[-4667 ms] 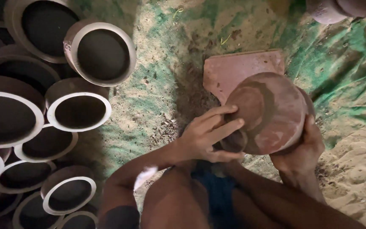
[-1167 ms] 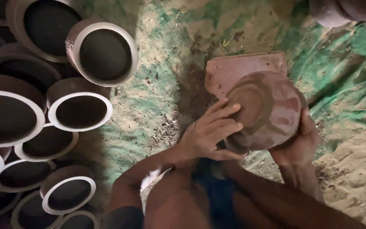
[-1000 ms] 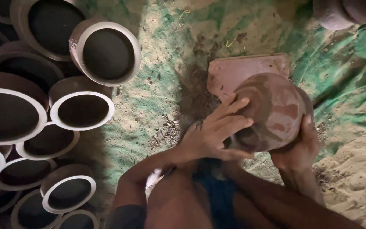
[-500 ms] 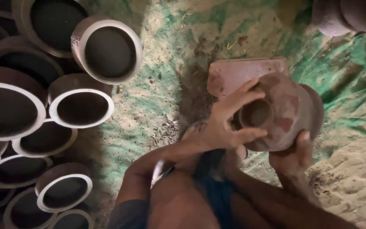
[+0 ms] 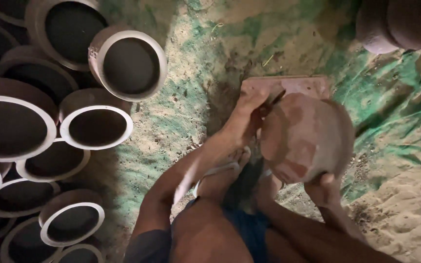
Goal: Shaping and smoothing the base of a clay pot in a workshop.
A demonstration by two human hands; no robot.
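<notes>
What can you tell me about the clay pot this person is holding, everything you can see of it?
The clay pot is round-bellied, reddish-brown with paler and darker patches, and looks like unglazed earthenware. It is tipped on its side, rounded body facing the camera, its mouth out of sight. The left hand is at its upper left edge, and the right hand cups it from below. It is held over a flat reddish slab on sandy ground.

Clay pot (image 5: 308, 139) sat at centre-right, over flat slab (image 5: 288, 86) at its 12 o'clock. Stacked pots (image 5: 93, 126) lay at 9 o'clock; ground sheet (image 5: 395, 107) at 3 o'clock.
</notes>
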